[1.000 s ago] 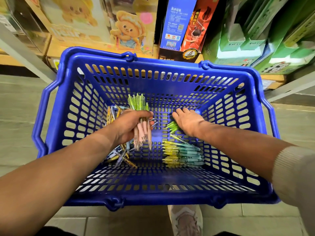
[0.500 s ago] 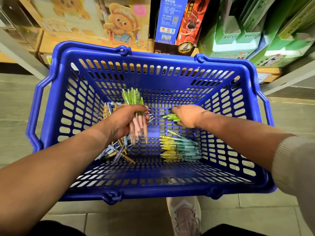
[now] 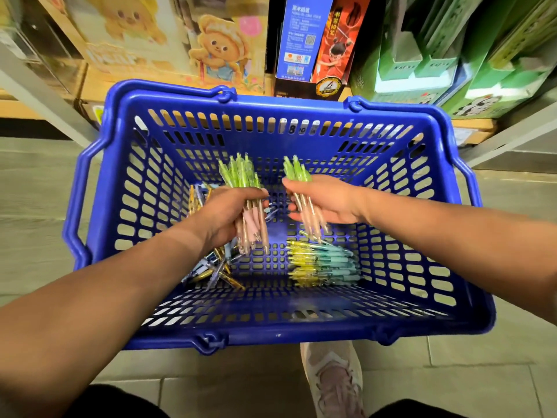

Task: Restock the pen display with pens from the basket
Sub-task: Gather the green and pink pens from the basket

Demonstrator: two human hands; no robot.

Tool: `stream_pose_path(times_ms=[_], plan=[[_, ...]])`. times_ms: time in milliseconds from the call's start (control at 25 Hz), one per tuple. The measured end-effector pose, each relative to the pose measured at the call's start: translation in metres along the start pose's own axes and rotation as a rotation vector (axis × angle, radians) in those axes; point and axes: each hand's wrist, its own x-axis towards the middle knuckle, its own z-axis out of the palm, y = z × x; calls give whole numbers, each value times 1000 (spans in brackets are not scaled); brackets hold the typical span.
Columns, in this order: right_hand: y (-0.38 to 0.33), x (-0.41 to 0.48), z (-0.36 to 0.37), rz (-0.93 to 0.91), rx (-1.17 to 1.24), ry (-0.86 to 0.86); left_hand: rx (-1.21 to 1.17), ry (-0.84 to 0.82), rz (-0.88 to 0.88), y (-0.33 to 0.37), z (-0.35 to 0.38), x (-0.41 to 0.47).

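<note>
left grip (image 3: 223, 214) closed round thick pen bundle (image 3: 241, 176) | right grip (image 3: 328, 200) pinching smaller pen bundle (image 3: 297, 171) | risk: pens could be spilled into basket (image 3: 271, 328) if merged loosely

Shop aisle, low shelf ahead of me.
I see a pale tiled floor (image 3: 452, 372) in warm light; a wooden shelf (image 3: 15, 107) runs across the top; on it stand bear boxes (image 3: 223, 49), a blue box (image 3: 301, 37), a red box (image 3: 334, 49) just beside it, green boxes (image 3: 422, 55) at right; grey struts (image 3: 42, 96) slant at both sides.
</note>
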Motion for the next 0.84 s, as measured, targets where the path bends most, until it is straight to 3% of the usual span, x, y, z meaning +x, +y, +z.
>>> stream_pose_path(times_ms=[120, 280, 560, 840], plan=[[-16, -10, 30, -3, 156, 60, -109, -88, -24, -1, 9, -5], [-29, -22, 58, -18, 24, 169, -164, -137, 17, -5, 11, -5], [-41, -26, 73, -39, -13, 120, -111, -173, 69, -10, 6, -2], [-34, -17, 73, -161, -265, 161, -93, -193, 81, -11, 7, 2]])
